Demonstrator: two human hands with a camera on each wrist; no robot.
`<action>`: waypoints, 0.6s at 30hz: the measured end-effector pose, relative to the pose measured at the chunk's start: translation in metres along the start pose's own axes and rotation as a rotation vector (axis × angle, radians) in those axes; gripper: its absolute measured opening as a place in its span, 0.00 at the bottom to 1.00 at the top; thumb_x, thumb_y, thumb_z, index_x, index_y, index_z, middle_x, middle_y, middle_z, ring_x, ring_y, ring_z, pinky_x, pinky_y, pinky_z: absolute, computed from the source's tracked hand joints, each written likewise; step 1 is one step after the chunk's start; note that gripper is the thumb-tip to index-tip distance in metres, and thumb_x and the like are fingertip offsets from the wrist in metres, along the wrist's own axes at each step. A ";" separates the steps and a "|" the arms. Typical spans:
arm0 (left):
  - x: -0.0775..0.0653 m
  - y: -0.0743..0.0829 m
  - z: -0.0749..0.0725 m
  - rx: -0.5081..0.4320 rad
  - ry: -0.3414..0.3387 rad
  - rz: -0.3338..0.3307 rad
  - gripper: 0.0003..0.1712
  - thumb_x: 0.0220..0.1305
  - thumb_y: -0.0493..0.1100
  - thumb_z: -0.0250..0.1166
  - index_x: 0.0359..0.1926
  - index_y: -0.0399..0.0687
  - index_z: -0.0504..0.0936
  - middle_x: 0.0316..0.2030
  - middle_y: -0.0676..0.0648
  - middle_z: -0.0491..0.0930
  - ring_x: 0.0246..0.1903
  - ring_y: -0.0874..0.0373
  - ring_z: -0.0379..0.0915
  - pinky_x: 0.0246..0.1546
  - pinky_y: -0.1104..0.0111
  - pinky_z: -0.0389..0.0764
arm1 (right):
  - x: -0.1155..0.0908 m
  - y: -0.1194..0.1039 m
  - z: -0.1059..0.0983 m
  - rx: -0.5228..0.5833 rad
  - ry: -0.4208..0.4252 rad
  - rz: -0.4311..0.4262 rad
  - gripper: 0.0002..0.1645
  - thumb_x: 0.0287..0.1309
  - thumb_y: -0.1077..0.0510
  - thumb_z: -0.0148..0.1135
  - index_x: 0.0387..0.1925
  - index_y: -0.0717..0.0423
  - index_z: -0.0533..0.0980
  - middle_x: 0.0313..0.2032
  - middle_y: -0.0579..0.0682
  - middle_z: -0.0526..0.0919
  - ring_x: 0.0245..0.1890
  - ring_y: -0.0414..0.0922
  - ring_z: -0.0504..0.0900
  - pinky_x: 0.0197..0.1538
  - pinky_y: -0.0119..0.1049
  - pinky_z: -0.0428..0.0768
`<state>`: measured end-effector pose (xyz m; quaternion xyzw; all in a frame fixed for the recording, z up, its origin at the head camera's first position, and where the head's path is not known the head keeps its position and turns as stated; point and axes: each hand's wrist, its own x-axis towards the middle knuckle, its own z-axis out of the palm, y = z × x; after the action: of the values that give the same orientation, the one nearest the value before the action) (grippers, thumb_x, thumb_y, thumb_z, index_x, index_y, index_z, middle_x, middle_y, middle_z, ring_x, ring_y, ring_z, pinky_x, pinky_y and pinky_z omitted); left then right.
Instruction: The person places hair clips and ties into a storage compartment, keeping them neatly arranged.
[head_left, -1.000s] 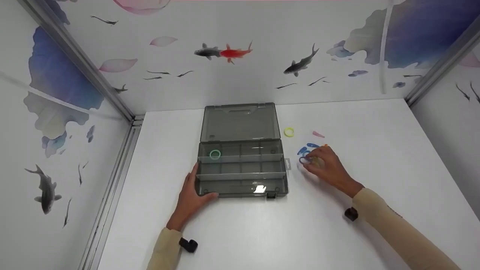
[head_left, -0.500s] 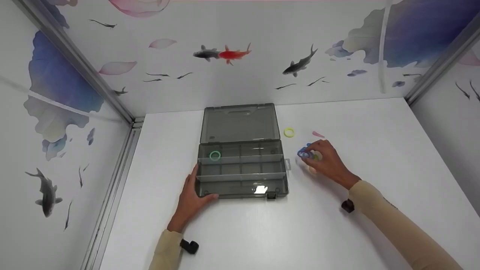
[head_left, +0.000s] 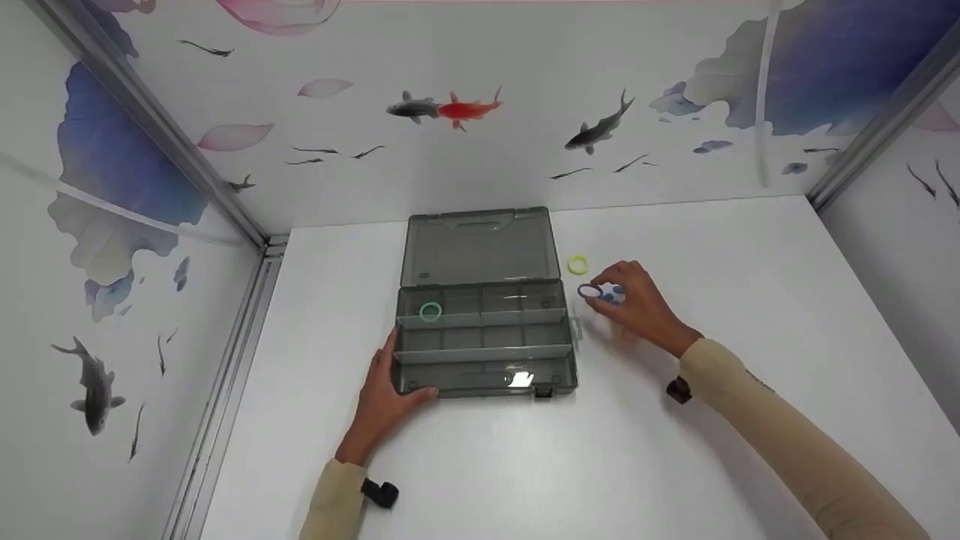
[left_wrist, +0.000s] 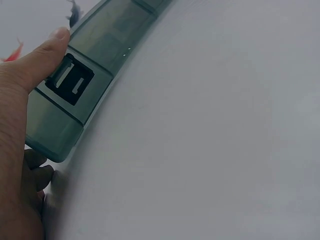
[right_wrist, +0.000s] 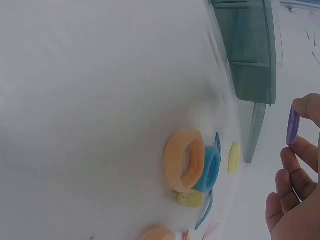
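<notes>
My right hand [head_left: 637, 304] pinches a thin purple hair tie [right_wrist: 293, 125] between thumb and forefinger, raised above the table at the right of the storage box. The grey see-through box [head_left: 480, 251] lies with its lid folded back. A green hair tie [head_left: 421, 311] sits in its back left compartment. My left hand [head_left: 382, 401] holds the box's front left corner, thumb along the front wall and fingers on the left side. Below the right hand lie a peach hair tie [right_wrist: 173, 160], a blue hair tie [right_wrist: 209, 175] and blue snap clips [right_wrist: 204, 214].
A yellow hair tie [head_left: 570, 265] lies beside the box's right edge, near the lid. A small yellow piece [right_wrist: 190, 198] touches the peach tie. A pink clip [right_wrist: 211, 231] lies farther off. White printed walls [head_left: 480, 165] border the table at the back and sides.
My right hand has picked the purple hair tie out of the pile and moved up and left with it toward the box. The left hand has stayed at the box corner.
</notes>
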<state>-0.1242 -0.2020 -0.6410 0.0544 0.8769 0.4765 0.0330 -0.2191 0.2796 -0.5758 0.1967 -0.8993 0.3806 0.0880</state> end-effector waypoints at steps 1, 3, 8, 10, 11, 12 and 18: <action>0.000 0.000 0.000 0.002 0.001 0.001 0.74 0.58 0.66 0.84 0.91 0.61 0.46 0.86 0.31 0.48 0.85 0.27 0.40 0.76 0.27 0.57 | 0.003 -0.002 0.001 -0.003 -0.005 -0.002 0.14 0.64 0.60 0.82 0.48 0.63 0.88 0.49 0.59 0.85 0.53 0.59 0.77 0.57 0.54 0.76; -0.001 0.000 0.000 0.003 0.003 0.004 0.74 0.58 0.66 0.84 0.91 0.62 0.46 0.86 0.31 0.48 0.85 0.27 0.40 0.76 0.27 0.58 | 0.008 -0.005 0.002 -0.007 -0.014 0.001 0.14 0.65 0.60 0.82 0.48 0.62 0.89 0.49 0.59 0.86 0.54 0.58 0.77 0.59 0.55 0.76; 0.001 -0.001 0.000 0.011 0.004 0.003 0.73 0.58 0.65 0.85 0.91 0.62 0.46 0.86 0.31 0.49 0.85 0.27 0.41 0.76 0.27 0.58 | 0.017 -0.008 0.006 -0.013 -0.030 -0.002 0.15 0.66 0.58 0.81 0.50 0.60 0.89 0.50 0.58 0.86 0.54 0.57 0.78 0.60 0.55 0.76; 0.000 0.000 0.001 0.013 0.003 0.001 0.73 0.59 0.65 0.85 0.91 0.62 0.46 0.86 0.31 0.49 0.85 0.27 0.41 0.76 0.27 0.58 | 0.019 -0.009 0.007 -0.010 -0.040 -0.005 0.14 0.67 0.58 0.81 0.50 0.60 0.89 0.50 0.57 0.86 0.55 0.58 0.78 0.61 0.55 0.76; 0.000 0.000 0.001 0.009 0.005 0.000 0.73 0.59 0.65 0.85 0.91 0.62 0.46 0.86 0.31 0.49 0.85 0.27 0.41 0.76 0.27 0.58 | 0.021 -0.009 0.008 -0.009 -0.046 -0.007 0.14 0.67 0.57 0.80 0.50 0.60 0.89 0.50 0.57 0.86 0.55 0.58 0.78 0.61 0.55 0.76; 0.000 0.001 0.000 0.008 0.007 -0.002 0.73 0.59 0.65 0.85 0.91 0.62 0.46 0.86 0.31 0.49 0.85 0.27 0.42 0.76 0.27 0.58 | 0.023 -0.010 0.009 -0.008 -0.052 -0.009 0.14 0.68 0.57 0.80 0.51 0.60 0.89 0.50 0.57 0.86 0.55 0.59 0.78 0.61 0.55 0.76; -0.002 0.002 0.000 0.005 -0.001 -0.020 0.73 0.59 0.64 0.84 0.91 0.64 0.45 0.86 0.31 0.49 0.85 0.27 0.41 0.76 0.27 0.58 | 0.028 -0.015 0.019 -0.006 -0.074 -0.020 0.14 0.69 0.58 0.79 0.51 0.61 0.88 0.52 0.58 0.85 0.56 0.58 0.77 0.63 0.56 0.76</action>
<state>-0.1222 -0.2013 -0.6393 0.0459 0.8785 0.4739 0.0382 -0.2384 0.2486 -0.5704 0.2193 -0.9011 0.3695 0.0590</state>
